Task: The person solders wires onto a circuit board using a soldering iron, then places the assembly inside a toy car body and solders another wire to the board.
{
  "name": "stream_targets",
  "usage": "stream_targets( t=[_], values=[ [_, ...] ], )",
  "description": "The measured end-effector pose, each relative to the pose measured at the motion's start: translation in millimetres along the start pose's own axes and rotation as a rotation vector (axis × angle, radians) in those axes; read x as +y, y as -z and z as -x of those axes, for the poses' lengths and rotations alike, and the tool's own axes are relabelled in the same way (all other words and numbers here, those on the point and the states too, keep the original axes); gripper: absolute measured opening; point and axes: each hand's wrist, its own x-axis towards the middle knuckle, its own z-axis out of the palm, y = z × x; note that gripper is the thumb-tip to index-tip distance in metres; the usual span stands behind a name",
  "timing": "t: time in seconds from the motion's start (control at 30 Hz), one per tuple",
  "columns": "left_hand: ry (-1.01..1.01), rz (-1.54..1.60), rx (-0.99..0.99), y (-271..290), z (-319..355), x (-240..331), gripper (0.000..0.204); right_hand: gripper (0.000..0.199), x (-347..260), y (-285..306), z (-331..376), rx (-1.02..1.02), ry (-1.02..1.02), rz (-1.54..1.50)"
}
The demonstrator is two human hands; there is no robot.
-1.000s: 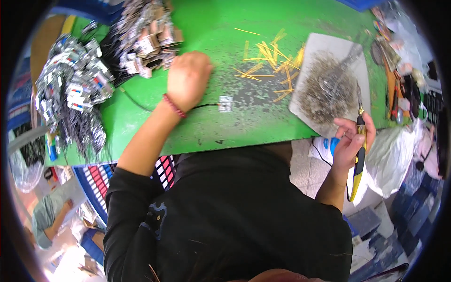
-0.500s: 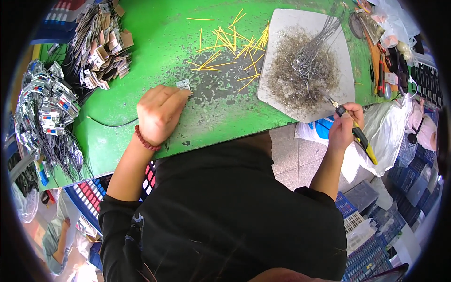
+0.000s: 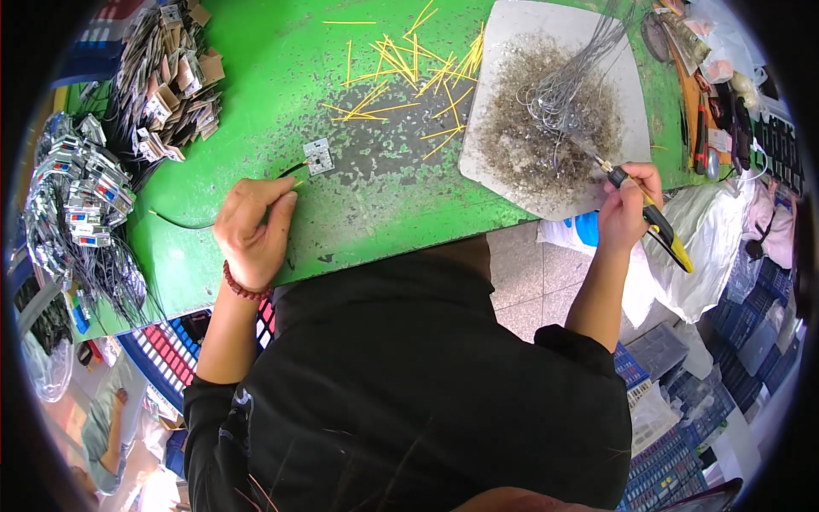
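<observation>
My left hand (image 3: 256, 226) is closed, thumb and forefinger together, on a thin black cable (image 3: 184, 224) that runs out on both sides of it. One end of the cable reaches a small silvery circuit board (image 3: 318, 157) lying on the green tabletop just beyond my fingers. A short yellowish tip shows beside the fingertips. My right hand (image 3: 630, 205) grips a yellow and black soldering iron (image 3: 659, 224) like a pen. Its metal tip points at a loose bundle of thin grey solder wire (image 3: 554, 107) on a pale, dirt-covered board (image 3: 518, 30).
Several yellow sticks or tubes (image 3: 397, 60) lie scattered on the green table (image 3: 273, 77). At the left are piles of cabled metal parts (image 3: 90, 183) and boards with brown pieces (image 3: 175, 77). Pliers (image 3: 701, 128) and plastic bags are at the right. Another person's arm (image 3: 113, 431) shows lower left.
My left hand has drawn back toward me and left, uncovering the circuit board and the cable at it. The soldering iron stays over the pale board. The whole view has shifted slightly.
</observation>
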Motion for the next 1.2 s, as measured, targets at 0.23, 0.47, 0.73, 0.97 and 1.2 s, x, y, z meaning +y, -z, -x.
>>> stream_targets(
  t=[0.23,0.47,0.73,0.97,1.2],
  values=[
    [0.039,-0.015,-0.006,-3,-1,6,0.013,0.015,0,-5,1,0.076,-0.010,-0.023],
    [0.066,-0.023,0.008,2,6,3,0.012,0.015,-3,-2,4,-0.021,0.035,-0.310],
    [-0.049,-0.108,0.096,-10,-2,-6,0.010,0.040,-42,-106,44,-0.313,0.017,-0.190],
    [-0.035,-0.137,0.127,-16,-7,-12,0.011,0.021,-10,-193,70,-0.315,0.084,-0.128],
    [-0.034,-0.181,0.134,-21,-9,-17,0.013,0.019,2,-201,70,-0.328,0.079,-0.054]
  ],
)
